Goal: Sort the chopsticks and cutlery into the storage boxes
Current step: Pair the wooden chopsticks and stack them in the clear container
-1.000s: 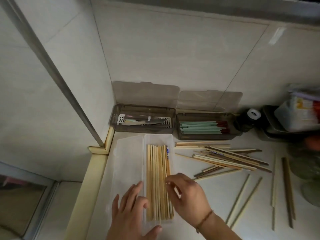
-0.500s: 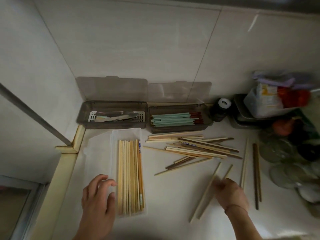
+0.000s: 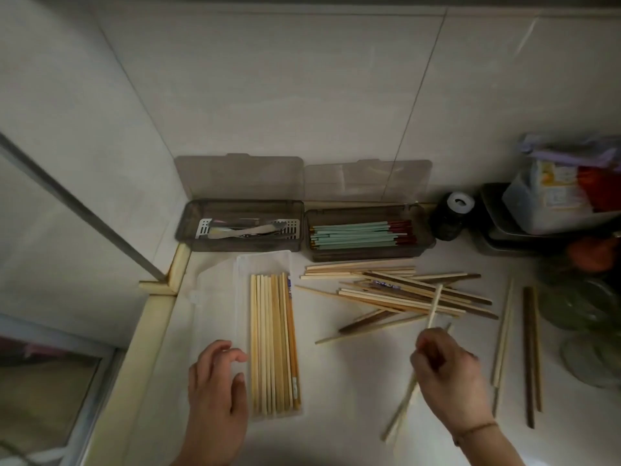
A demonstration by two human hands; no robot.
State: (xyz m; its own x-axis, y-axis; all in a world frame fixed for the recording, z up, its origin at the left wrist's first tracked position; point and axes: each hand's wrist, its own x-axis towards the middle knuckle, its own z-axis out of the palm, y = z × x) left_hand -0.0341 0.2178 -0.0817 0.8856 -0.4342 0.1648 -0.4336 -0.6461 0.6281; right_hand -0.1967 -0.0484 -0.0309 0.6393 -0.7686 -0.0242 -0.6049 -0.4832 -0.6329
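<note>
Chopsticks (image 3: pixel 433 306) of pale wood sit in my right hand (image 3: pixel 448 373), its grip clenched around a pair that slants from the near table (image 3: pixel 342 398) up over the loose pile (image 3: pixel 400 294) in the middle. My left hand (image 3: pixel 215 385) rests with a loose, released grip on the table just left of the clear box (image 3: pixel 265 264), where sorted chopsticks lie in a row. Two dark boxes stand at the far wall, the left (image 3: pixel 240 243) with cutlery, the right (image 3: pixel 366 252) with green chopsticks.

No text can be read anywhere. A chopstick (image 3: pixel 386 284) in the loose pile carries blue printed marks, and the packet (image 3: pixel 551 183) in the tub at the right carries a printed label, both too blurred to make out.
</note>
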